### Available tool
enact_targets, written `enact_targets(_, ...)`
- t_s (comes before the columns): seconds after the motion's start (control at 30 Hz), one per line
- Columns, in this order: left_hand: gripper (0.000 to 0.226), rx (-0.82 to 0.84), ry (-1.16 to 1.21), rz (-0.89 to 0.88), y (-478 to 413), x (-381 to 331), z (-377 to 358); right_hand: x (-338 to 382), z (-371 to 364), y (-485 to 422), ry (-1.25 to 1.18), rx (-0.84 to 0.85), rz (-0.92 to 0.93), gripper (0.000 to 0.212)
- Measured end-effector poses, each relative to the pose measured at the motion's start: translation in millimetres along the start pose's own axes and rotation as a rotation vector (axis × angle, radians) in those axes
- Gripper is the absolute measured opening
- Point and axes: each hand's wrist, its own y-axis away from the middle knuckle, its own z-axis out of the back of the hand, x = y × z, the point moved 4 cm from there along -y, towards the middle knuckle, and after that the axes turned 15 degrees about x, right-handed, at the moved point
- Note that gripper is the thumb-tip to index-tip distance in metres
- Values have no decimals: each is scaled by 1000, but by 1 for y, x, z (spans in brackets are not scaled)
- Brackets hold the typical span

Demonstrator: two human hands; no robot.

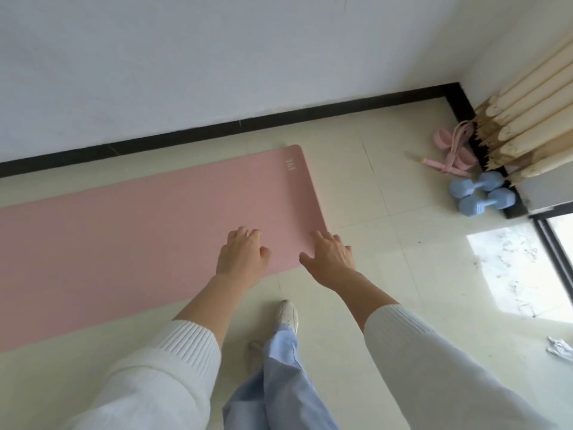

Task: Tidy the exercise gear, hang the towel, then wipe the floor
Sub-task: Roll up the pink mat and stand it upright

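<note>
A pink exercise mat [148, 231] lies flat on the pale tiled floor, running from the left edge to its rounded right end. My left hand [243, 254] hovers over the mat's near right part, fingers loosely curled, holding nothing. My right hand [330, 257] reaches over the mat's near right corner with fingers spread downward; whether it touches the mat is unclear. Two light blue dumbbells [482, 193] lie by the corner at the right. A pink resistance band with foot loops [454, 150] lies behind them.
A white wall with a black skirting board [248, 124] runs behind the mat. Beige pleated curtains [533, 128] hang at the right above a window frame [555, 243]. A crumpled white cloth [559, 349] lies on the floor at far right. My white shoe [288, 315] stands near the mat.
</note>
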Motion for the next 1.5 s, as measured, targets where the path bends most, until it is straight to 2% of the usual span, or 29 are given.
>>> enact_targets(0.17, 41, -10, 11, -25, -76, 32, -45, -7, -32, -83, 20, -17, -28, 47)
enact_targets(0.33, 40, -9, 10, -74, -169, 76, -116, -34, -100, -178, 32, -26, -62, 44)
enact_targets(0.6, 45, 9, -225, -273, -348, 168, -248, -104, -218, -354, 31, -153, -182, 45)
enact_targets(0.73, 57, -11, -311, -315, -429, 201, -285, -140, -236, -427, 51, -266, -223, 55)
enact_targets(0.93, 67, -17, -363, -302, -497, 227, -319, -181, -224, -483, 54, -500, -318, 70)
enact_targets(1.1, 69, 39, -359, -259, -499, 219, -326, -201, -218, -489, -134, -415, -403, 88)
enact_targets(1.2, 70, 84, -342, -253, -498, 217, -321, -196, -207, -489, -278, -395, -421, 74)
enact_targets(1.3, 75, 78, -344, -272, -501, 216, -312, -181, -194, -487, -443, -524, -321, 33)
enact_targets(1.33, 77, 74, -327, -272, -502, 213, -310, -174, -191, -486, -515, -540, -265, 26)
enact_targets(1.4, 79, 85, -267, -264, -501, 207, -306, -165, -190, -489, -572, -527, -184, 27)
enact_targets(1.5, 82, 119, -170, -262, -501, 206, -304, -157, -199, -498, -582, -428, -88, 9)
